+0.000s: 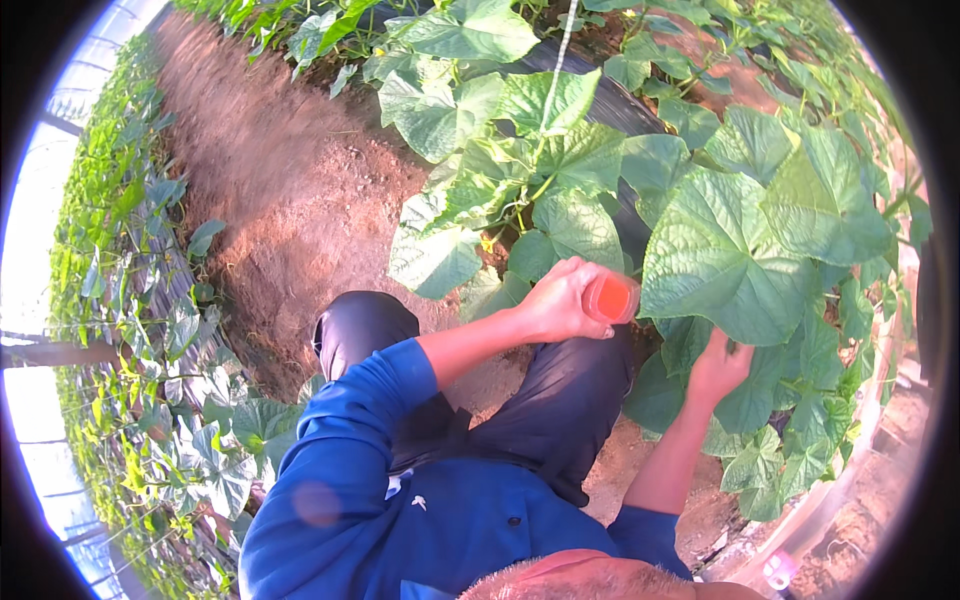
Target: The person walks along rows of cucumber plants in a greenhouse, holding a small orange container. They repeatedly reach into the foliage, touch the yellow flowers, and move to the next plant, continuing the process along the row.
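Note:
My left hand (559,306) holds a small clear container (611,298) with red-orange contents, above my right knee. Just right of it hangs a broad cucumber leaf (727,255). My right hand (716,369) reaches up at that leaf's lower edge, and its fingertips are partly hidden in the foliage. Whether they pinch a stem or anything else cannot be made out. Ahead of my left hand, a cucumber plant (544,172) bears several large leaves and a yellow flower (488,244) low down.
A white twine (560,64) runs down to the plant. Black plastic mulch (619,105) covers the bed beneath the leaves. The bare soil path (300,180) lies ahead and left, bordered by another row of vines (112,247). A pale ledge (847,480) curves along the right.

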The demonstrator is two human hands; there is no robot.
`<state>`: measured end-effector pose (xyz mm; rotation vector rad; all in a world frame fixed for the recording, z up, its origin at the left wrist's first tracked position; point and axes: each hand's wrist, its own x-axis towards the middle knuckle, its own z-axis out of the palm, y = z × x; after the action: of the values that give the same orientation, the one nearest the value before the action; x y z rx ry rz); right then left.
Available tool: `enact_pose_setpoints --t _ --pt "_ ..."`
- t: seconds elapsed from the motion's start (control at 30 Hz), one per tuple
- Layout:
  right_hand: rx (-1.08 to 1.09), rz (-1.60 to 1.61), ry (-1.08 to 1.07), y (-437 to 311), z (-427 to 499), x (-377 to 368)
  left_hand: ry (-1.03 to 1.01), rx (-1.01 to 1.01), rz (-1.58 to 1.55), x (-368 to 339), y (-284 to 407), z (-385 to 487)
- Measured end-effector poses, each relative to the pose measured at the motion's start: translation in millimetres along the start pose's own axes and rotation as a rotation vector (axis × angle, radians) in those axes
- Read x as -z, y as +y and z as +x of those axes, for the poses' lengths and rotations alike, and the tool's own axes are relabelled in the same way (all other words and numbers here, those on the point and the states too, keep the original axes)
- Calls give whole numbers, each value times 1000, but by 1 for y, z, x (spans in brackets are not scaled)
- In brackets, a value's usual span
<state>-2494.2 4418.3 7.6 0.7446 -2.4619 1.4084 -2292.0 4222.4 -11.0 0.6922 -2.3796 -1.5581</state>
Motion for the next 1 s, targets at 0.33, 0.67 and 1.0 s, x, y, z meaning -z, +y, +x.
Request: enact_pose_setpoints --t 0.33,0.67,1.0 --pt "-268 355 -299 -29 -66 -103 60 -120 -67 40 -16 -29" --pt "-246 28 -493 -15 -76 -221 152 -157 -251 63 -27 -39" --pt "-269 167 -699 1 -79 -222 224 -195 -292 66 -35 -43"
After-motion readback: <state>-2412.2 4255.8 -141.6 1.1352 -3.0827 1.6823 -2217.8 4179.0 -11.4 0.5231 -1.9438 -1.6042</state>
